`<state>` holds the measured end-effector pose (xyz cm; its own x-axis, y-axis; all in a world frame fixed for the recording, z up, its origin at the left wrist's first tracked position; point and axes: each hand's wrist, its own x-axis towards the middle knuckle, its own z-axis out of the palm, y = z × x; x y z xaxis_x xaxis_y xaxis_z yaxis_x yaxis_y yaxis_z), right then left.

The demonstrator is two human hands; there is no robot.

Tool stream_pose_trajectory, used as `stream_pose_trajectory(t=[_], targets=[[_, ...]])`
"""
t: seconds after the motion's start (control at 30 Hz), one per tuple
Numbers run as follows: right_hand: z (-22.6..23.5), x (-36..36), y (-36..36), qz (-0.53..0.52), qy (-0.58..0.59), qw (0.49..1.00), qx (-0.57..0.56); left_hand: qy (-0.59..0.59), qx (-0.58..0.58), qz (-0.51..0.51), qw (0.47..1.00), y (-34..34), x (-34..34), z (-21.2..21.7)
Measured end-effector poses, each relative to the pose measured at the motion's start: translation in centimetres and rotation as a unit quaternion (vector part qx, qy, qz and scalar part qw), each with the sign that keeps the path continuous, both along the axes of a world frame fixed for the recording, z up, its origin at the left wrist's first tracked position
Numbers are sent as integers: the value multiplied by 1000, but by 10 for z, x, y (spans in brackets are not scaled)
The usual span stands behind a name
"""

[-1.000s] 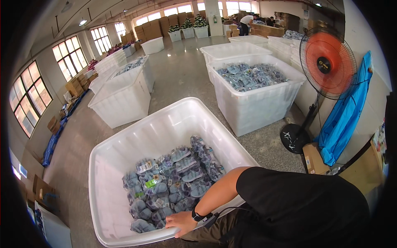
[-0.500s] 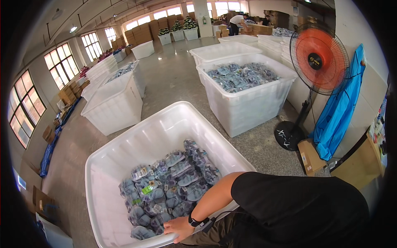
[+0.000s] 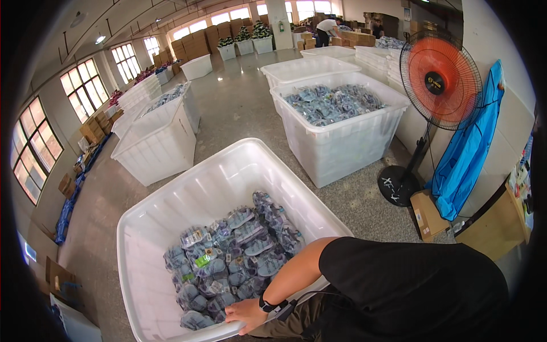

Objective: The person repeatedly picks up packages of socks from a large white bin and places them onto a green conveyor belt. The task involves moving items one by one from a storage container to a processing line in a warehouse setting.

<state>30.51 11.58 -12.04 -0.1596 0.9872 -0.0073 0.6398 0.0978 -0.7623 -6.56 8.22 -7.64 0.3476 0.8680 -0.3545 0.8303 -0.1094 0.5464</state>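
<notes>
My right hand (image 3: 245,314) is closed over the near rim of a large white plastic bin (image 3: 149,219). Its arm comes in from the right in a black short sleeve, with a black band and a cable at the wrist. Inside this bin, grey-blue shoes in clear plastic bags (image 3: 239,251) lie packed close together, covering part of the bottom. A bright green label (image 3: 203,260) shows among them. Some of the shoes nearest me are hidden behind my hand and forearm. My left hand is out of the picture.
Another white bin (image 3: 342,145), filled with bagged shoes, stands ahead to the right. More white bins (image 3: 156,148) stand to the left. An orange stand fan (image 3: 436,82), blue sheeting (image 3: 470,154) and a cardboard box (image 3: 428,215) are at right. People work in the background.
My hand stays on the bin rim and the shoes lie as before. Far back, one person's head has shifted slightly to the right.
</notes>
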Motion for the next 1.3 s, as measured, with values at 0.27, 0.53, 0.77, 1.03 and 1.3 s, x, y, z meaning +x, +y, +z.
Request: stream_pose_trajectory(t=[0.27, 0.53, 0.77, 1.03, 1.3], targets=[[1, 2, 0, 15, 26, 999, -12, -60, -176, 43, 982, 10, -1, -33], [-9, 3, -4, -8, -11, 987, 162, -155, -53, -53, 985, -22, 22, 37], [0, 4, 0, -17, 22, 996, 84, -281, 55, 29, 958, -21, 8, 31], [10, -2, -1, -4, 36, 998, 51, -375, 126, 334, 855, -60, -129, 71], [15, -4, 0, 1, 20, 998, 54, 130, 379, 481, 780, -97, -389, 48]])
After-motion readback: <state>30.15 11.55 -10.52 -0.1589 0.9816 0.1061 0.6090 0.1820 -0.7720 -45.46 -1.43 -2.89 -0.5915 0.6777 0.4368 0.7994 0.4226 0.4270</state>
